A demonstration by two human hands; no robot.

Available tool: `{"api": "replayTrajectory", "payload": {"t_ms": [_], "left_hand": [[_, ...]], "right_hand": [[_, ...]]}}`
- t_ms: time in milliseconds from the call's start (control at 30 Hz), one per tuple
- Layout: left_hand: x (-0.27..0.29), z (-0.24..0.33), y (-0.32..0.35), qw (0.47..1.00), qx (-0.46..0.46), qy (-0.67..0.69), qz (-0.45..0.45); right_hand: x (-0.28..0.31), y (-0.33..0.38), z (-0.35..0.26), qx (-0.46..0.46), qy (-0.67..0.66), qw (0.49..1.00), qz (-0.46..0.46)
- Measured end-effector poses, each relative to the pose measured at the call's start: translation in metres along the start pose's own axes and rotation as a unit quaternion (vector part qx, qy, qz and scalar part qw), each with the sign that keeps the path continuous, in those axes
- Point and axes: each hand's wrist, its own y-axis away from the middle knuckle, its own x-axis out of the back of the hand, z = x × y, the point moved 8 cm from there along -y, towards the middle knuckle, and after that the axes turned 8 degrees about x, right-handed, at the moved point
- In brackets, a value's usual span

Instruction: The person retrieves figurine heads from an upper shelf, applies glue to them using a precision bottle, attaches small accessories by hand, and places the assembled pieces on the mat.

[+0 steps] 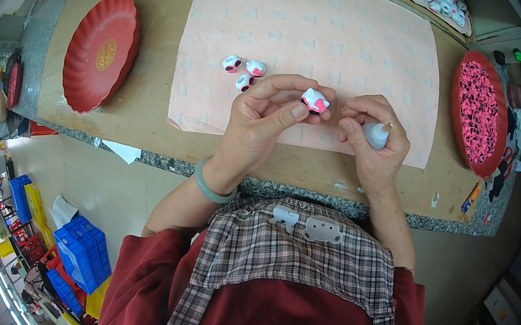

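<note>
Bright, even light from overhead, soft and without hard glare. Faint, short shadows on the tabletop (149,108) just under the fingers (294,109) and along the near edge of the pink mat (317,32) beyond them. Sharp focus around the fingers; colours clear and saturated there. Strong fisheye bending well away from the fingers: tabletop edge curved, corners swallowed by a black rim. Softer, smeared detail far left and below, near the blue crates (83,252). Slight sheen on the red tray (100,53) left of the fingers.
</note>
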Motion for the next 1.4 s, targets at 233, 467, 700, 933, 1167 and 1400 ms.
{"api": "replayTrajectory", "payload": {"t_ms": [233,467,700,933,1167,1400], "left_hand": [[-0.010,0.015,0.008,0.976,-0.110,-0.180,0.055],[-0.016,0.020,0.013,0.916,-0.159,-0.364,0.058],[-0.025,0.025,0.015,0.863,-0.232,-0.440,0.091],[-0.019,0.018,0.016,0.877,-0.214,-0.415,0.115],[-0.018,0.010,0.019,0.888,-0.197,-0.404,0.096],[-0.019,0.009,0.018,0.887,-0.200,-0.405,0.095]], "right_hand": [[-0.021,-0.005,-0.039,0.105,0.183,0.977,-0.027],[-0.020,-0.003,-0.027,0.075,0.179,0.981,-0.010],[-0.018,-0.001,-0.019,0.057,0.188,0.981,-0.002],[-0.021,0.004,-0.015,0.089,0.219,0.972,0.004],[-0.018,0.010,-0.013,0.073,0.201,0.977,0.026],[-0.018,0.011,-0.011,0.070,0.193,0.978,0.041]]}}
